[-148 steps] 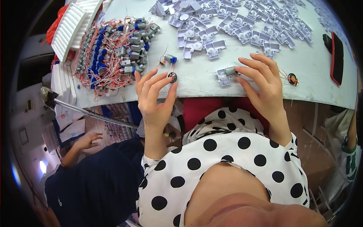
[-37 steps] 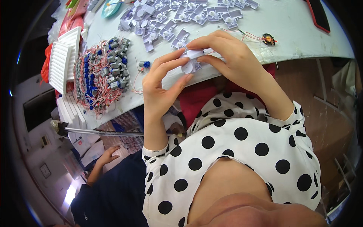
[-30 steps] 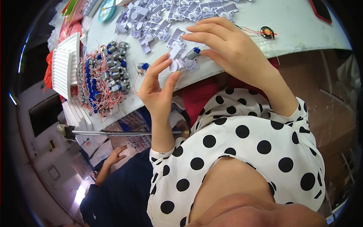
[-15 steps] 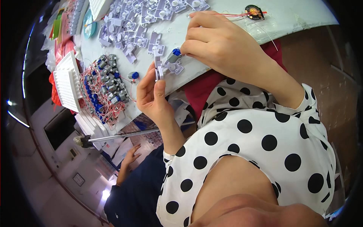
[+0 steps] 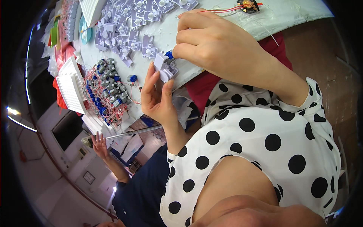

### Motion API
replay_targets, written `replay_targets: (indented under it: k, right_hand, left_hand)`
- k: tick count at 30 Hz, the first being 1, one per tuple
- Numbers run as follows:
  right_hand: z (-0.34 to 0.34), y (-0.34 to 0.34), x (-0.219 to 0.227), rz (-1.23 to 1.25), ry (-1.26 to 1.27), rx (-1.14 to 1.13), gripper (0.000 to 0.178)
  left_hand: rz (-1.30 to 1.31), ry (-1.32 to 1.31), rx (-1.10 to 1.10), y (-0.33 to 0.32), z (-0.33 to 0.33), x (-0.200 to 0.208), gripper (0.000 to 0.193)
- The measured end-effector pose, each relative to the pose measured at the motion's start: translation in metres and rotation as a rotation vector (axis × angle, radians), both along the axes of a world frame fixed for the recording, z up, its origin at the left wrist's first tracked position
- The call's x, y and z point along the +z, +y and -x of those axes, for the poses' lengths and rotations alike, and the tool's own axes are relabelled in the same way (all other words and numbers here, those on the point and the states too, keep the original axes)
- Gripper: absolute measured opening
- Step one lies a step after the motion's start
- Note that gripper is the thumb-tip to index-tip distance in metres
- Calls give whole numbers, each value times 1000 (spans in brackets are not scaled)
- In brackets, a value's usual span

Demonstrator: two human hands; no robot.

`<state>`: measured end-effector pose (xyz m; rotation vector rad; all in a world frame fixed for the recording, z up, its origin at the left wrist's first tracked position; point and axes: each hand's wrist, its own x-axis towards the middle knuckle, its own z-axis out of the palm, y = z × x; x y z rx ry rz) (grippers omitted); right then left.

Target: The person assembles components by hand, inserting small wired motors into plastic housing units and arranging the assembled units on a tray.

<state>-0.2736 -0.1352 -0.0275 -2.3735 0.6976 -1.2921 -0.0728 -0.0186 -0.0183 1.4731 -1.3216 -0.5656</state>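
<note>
My left hand [image 5: 158,99] holds a pale lilac plastic housing piece [image 5: 165,67] by its edge, just off the near edge of the white table [image 5: 227,17]. My right hand [image 5: 217,45] is closed over the same piece from the right, its fingertips pinching a small grey motor with a blue end [image 5: 168,55] into it. Thin red wires [image 5: 223,9] run from behind my right hand to a small round speaker [image 5: 249,3] at the table's far side.
Several more lilac housings [image 5: 128,26] lie spread over the table. A heap of small motors with red wires [image 5: 106,90] and one loose motor [image 5: 131,78] sit to the left. White ribbed trays [image 5: 70,87] lie beside them. Another person's hand [image 5: 99,142] shows lower left.
Earlier my hands rested apart on the table; they then came together on a housing and motor. In the last half second the housing turned flatter and the view swung further left.
</note>
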Motion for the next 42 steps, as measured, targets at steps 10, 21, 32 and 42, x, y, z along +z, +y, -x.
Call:
replay_targets:
  k: [10, 21, 32, 42]
  right_hand:
    - [-5, 0, -9, 93, -21, -78, 4]
    - [-1, -2, -9, 35, 18, 19, 16]
    - [-11, -7, 0, 128, 72, 77, 30]
    - [-12, -10, 7, 258, 187, 87, 17]
  left_hand:
    - [-18, -6, -28, 1, 0, 3, 33]
    - [-61, -490, -44, -8, 1, 23, 34]
    - [14, -823, -181, -15, -4, 33, 37]
    - [254, -795, -247, -12, -13, 4, 58]
